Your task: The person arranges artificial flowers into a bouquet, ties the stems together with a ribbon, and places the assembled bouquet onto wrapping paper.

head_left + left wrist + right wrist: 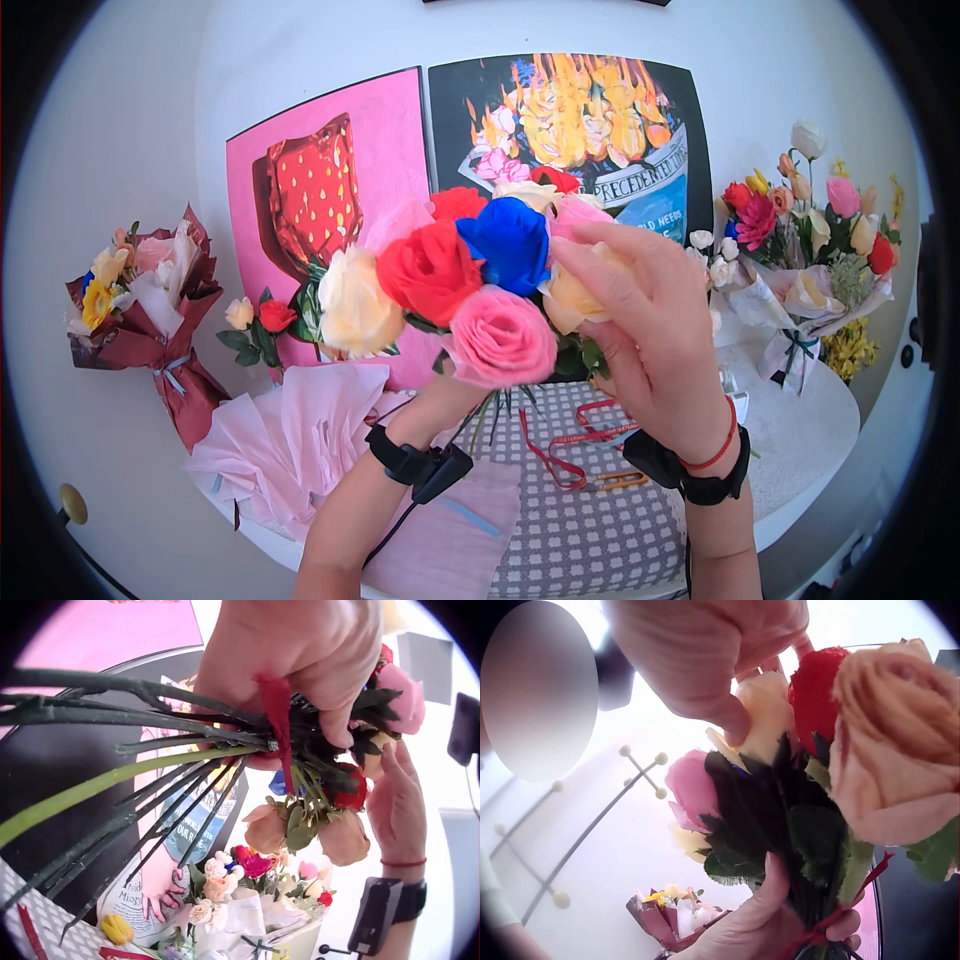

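A bouquet of artificial roses is held upright in front of the chest, with a blue rose (505, 245), a red rose (425, 272) and a pink rose (502, 337) facing me. My left hand (300, 652) grips its stems (127, 716) below the blooms, where a red ribbon (277, 724) is tied round them. At the bouquet's right side, my right hand (655, 330) pinches a cream rose (763, 720) between thumb and fingers. A peach rose (900, 742) stands close by in the right wrist view. Stem ends fan out loosely below the left hand.
Pink wrapping paper (290, 440) lies at the left of the table, beside a gray checked mat (570, 540). A red ribbon strip (555, 465) and orange-handled scissors (622, 481) are on the mat. Wrapped bouquets stand left (165, 310) and right (800, 300); two paintings lean behind.
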Tool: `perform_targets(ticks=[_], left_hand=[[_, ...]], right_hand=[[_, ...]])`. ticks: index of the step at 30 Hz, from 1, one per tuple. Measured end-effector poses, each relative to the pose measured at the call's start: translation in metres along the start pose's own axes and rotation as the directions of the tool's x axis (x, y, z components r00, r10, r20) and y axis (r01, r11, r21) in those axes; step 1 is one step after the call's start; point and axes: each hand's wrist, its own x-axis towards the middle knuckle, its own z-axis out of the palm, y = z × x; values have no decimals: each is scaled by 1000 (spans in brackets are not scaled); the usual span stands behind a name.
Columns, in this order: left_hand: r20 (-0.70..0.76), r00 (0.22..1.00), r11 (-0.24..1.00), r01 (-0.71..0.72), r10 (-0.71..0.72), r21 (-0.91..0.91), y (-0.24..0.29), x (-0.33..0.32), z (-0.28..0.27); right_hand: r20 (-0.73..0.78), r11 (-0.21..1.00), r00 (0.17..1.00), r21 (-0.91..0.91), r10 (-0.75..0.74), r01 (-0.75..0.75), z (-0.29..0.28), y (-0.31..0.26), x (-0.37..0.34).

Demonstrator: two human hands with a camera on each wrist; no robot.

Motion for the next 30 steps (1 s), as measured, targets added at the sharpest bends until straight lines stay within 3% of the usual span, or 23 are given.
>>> perform_targets(ticks=[1,2,3,7,9,15,19,20,22,23,25,27,28,29,30], left_hand=[[46,979,938,-204,199,279,-4,-1,0],[65,997,914,-74,52,398,-2,-4,-6],[65,997,914,-74,52,398,-1,-5,-5],[68,996,968,-80,65,238,7,-6,-3],[69,995,984,-87,77,155,13,-6,-1],[63,993,991,-91,98,-98,29,-8,2],[69,993,960,-74,95,-269,34,-8,8],[70,993,948,-70,96,-309,35,-9,9],[68,993,920,-62,96,-387,36,-9,9],[66,993,903,-58,95,-426,36,-10,8],[36,989,915,-121,146,-386,26,-8,1],[53,990,890,-95,132,-446,34,-8,-2],[30,986,907,-139,164,-398,38,-7,-3],[31,986,907,-137,163,-397,42,-6,-2],[-22,976,889,-205,215,-409,45,-5,0]], right_hand=[[0,999,999,-11,-32,32,3,0,1],[0,998,998,-22,-64,64,4,0,2],[0,998,998,-22,-64,64,4,-4,3],[132,995,987,-7,-95,96,0,-13,1],[178,993,982,105,-68,49,-5,-17,2],[63,997,996,25,-69,67,-2,-2,2],[-90,998,995,63,37,-31,0,3,-2],[-191,996,981,91,39,-22,2,4,-3],[-407,998,914,61,2,25,4,3,1],[-405,998,914,64,5,23,4,5,-5],[-483,946,875,265,-38,187,10,12,-20],[-399,924,914,319,-72,212,31,12,-22],[-264,953,965,292,4,76,37,8,-25],[-264,954,964,292,6,74,47,5,-25],[-209,968,975,249,72,-18,60,2,-25]])
